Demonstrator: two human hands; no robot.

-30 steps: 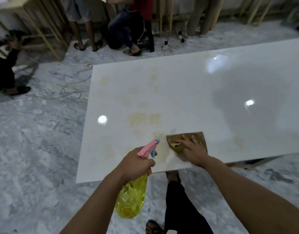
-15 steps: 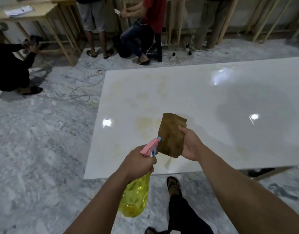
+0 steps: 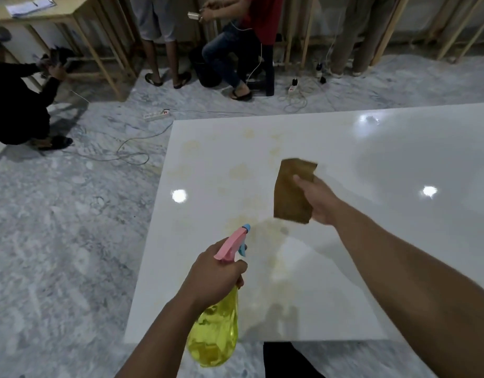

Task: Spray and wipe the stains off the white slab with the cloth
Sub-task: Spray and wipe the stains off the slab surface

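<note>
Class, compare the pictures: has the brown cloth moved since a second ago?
Yes. The cloth, then pressed flat on the white slab near its front edge, is now lifted clear, held by the right hand.

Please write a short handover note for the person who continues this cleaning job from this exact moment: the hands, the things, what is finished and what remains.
Left hand grips the spray bottle by its pink head, nozzle aimed over the white slab.
Right hand pinches the brown cloth, which hangs in the air above the slab, not touching it.
Done: nothing I can confirm as clean; the near part looks wet and smeared.
Left: yellowish stains are scattered over the slab's left part, from the far edge toward the nozzle. Spray them, then put the cloth down and wipe.
</note>
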